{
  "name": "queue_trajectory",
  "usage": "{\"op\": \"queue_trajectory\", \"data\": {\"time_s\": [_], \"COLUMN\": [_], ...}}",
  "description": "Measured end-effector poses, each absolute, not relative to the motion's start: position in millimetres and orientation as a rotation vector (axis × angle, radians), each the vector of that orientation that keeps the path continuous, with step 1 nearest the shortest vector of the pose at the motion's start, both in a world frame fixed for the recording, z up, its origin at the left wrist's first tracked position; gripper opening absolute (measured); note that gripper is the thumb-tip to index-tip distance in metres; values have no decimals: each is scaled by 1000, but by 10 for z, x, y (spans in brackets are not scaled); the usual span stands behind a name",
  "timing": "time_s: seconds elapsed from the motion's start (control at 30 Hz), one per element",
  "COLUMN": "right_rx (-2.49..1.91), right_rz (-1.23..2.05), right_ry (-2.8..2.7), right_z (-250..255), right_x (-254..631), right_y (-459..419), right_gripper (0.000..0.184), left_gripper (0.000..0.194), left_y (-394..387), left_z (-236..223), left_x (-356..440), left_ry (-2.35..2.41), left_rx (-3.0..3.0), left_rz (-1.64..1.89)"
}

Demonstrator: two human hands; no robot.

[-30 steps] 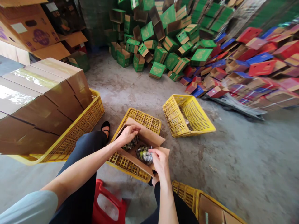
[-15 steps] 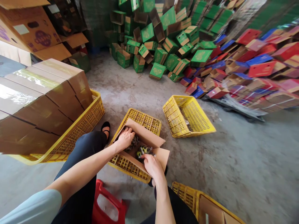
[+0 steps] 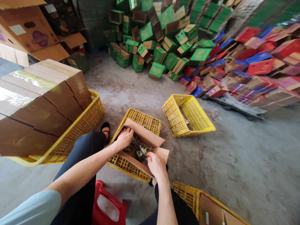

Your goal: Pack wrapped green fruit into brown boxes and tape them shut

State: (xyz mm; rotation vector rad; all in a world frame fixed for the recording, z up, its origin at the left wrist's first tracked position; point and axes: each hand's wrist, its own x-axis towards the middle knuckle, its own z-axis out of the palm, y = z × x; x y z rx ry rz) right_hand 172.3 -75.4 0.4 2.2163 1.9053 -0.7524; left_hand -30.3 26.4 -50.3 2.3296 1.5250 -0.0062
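Note:
An open cardboard box point(image 3: 138, 162) with raised flaps rests on an upside-down yellow crate point(image 3: 146, 118). Inside it lie two clear plastic bags with dark green and yellowish contents too small to name. My left hand point(image 3: 124, 138) reaches into the box's left end, fingers curled down beside the left bag point(image 3: 133, 143); its fingertips are hidden. At the right end, my right hand point(image 3: 156, 164) is closed, thumb and fingers pinching the edge of the right bag point(image 3: 142, 152).
Left of me, a yellow crate point(image 3: 99, 106) holds taped cartons point(image 3: 56, 90). A yellow basket point(image 3: 189, 117) stands ahead to the right, and another crate point(image 3: 186, 193) is by my right leg. A red stool point(image 3: 109, 203) is below me. Heaped green boxes point(image 3: 157, 69) and red boxes point(image 3: 260, 67) lie beyond.
My left hand has gone down into the box's left end from above it. My right hand has lowered beside the right bag, whose plastic now looks more gathered.

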Motion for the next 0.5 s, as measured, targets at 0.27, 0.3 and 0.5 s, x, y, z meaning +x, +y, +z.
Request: {"op": "queue_trajectory", "data": {"time_s": [0.27, 0.3, 0.5], "right_rx": [2358, 2396, 2615], "right_rz": [-752, -774, -1097], "right_ry": [2054, 2072, 2078], "right_z": [-64, -82, -194], "right_x": [1741, 1752, 1812], "right_y": [-753, -750, -714], "right_gripper": [37, 37, 46], "left_gripper": [29, 30, 28], "left_y": [272, 272, 316], "left_z": [-490, -482, -413], "left_x": [-327, -333, -330], "left_ry": [1509, 1495, 1299], "left_rx": [2342, 2346, 2282], "left_rz": [65, 89, 337]}}
